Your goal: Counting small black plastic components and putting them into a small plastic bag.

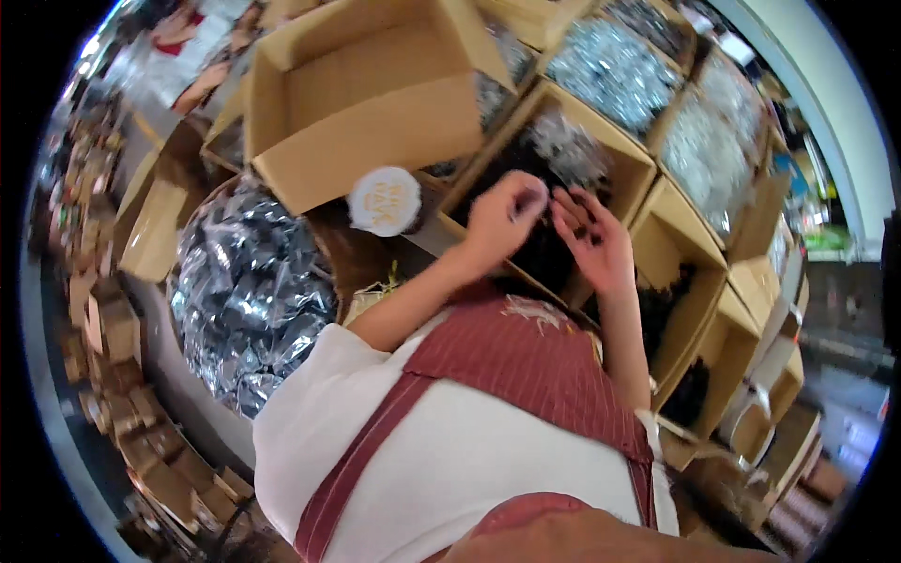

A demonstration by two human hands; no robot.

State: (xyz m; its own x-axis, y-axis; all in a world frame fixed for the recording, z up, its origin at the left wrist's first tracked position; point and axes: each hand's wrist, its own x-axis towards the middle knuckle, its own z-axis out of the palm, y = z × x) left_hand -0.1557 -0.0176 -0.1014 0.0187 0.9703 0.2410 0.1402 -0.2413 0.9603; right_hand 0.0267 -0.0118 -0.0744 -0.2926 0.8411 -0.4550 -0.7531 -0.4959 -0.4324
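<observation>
My left hand (499, 218) and my right hand (603, 251) are close together over an open cardboard box (615, 155). The left fingers curl inward toward the thumb; whatever they pinch, if anything, is too small to make out. My right hand is half-curled, with small dark pieces (584, 231) showing against its fingers. Beneath both hands the box holds a dark mass of contents, too blurred to name. Clear plastic bags (568, 150) lie at that box's far end.
A large open carton (366, 113) stands at far left of my hands, beside a round white-topped tub (385, 202). Silver foil packets (253, 291) fill a container at left. Boxes of clear bags (615, 75) stand beyond; boxes with black pieces (666, 300) sit at right.
</observation>
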